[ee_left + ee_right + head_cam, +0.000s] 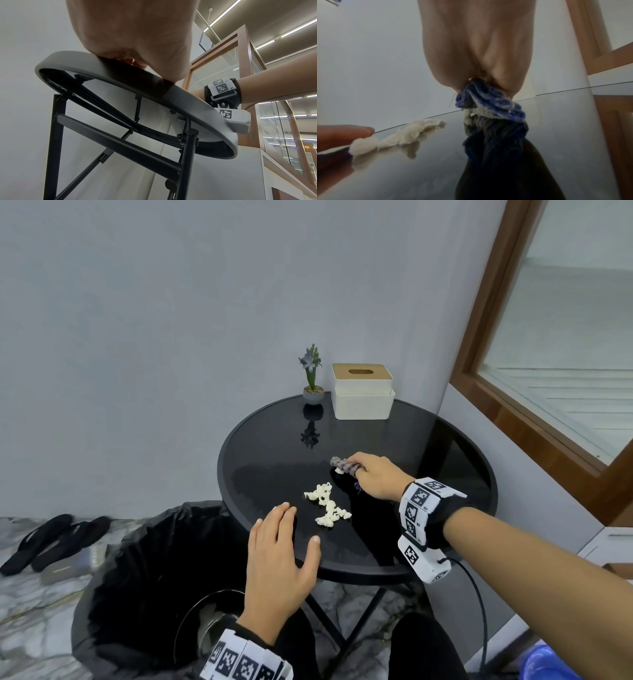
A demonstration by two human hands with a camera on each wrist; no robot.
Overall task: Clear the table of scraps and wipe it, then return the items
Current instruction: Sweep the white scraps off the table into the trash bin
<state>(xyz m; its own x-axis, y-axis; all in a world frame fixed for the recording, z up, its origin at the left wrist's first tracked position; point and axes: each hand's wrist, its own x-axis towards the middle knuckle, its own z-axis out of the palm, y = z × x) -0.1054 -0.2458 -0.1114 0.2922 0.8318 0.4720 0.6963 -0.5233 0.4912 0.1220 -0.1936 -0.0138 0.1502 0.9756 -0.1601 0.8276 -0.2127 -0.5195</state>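
Observation:
A round black glass table carries a heap of white scraps near its front left. My right hand grips a bunched blue-and-white cloth pressed on the glass just right of the heap; one scrap sits at the cloth's tip. The right wrist view shows the cloth in my fist and the scraps to its left. My left hand lies flat with straight fingers over the table's front left rim, beside the scraps. From below, the left wrist view shows that hand on the rim.
A bin lined with a black bag stands open below the table's left edge, under my left hand. A small potted flower and a white tissue box stand at the table's back. Black sandals lie on the floor at left.

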